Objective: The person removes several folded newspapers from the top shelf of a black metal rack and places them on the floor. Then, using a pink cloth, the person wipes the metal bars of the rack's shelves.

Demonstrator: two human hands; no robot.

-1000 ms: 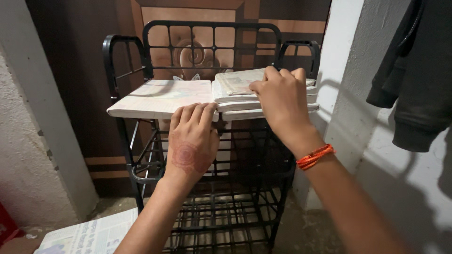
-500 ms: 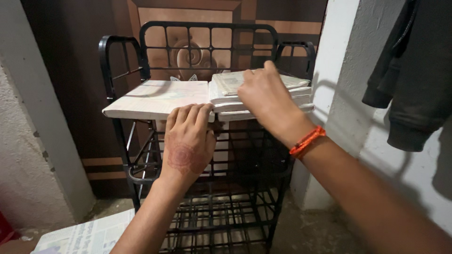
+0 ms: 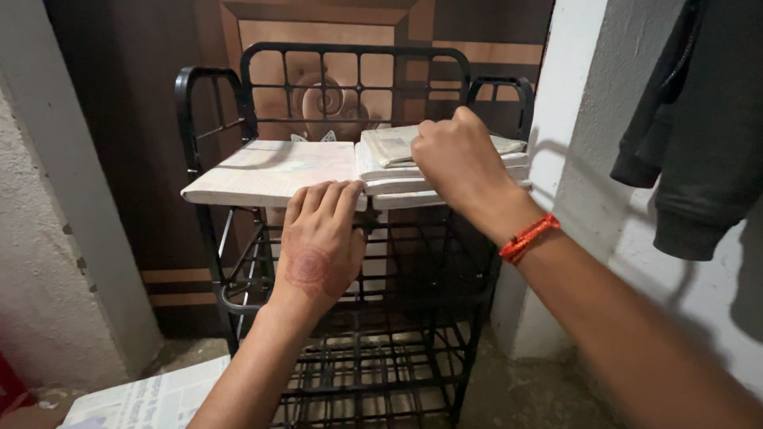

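Top shelf of the black metal rack (image 3: 208, 238), and both hands are up at it. The left hand (image 3: 322, 242) lies palm down, fingers together and flat, fingertips pressing on the front edge of the flat sheet of newspaper (image 3: 274, 171) that covers the left half of the shelf. It clamps nothing, it only presses.

Over at 3 o'clock from that hand, the right hand (image 3: 457, 163) is curled into a fist on top of the folded stack of newspapers (image 3: 389, 163) at the right half of the shelf. Its fingers are curled over the stack's top layer; whether they pinch a sheet I cannot tell, since the knuckles hide it. An orange thread band (image 3: 528, 238) sits on that wrist.

The stack lies just beside the flat sheet, their edges meeting near the left hand's fingertips, at 12 o'clock from it. The 2 hands are near each other but not touching.

Down at 7 o'clock, another newspaper (image 3: 151, 401) lies on the floor. At 3 o'clock a dark garment (image 3: 699, 127) hangs by the white wall.
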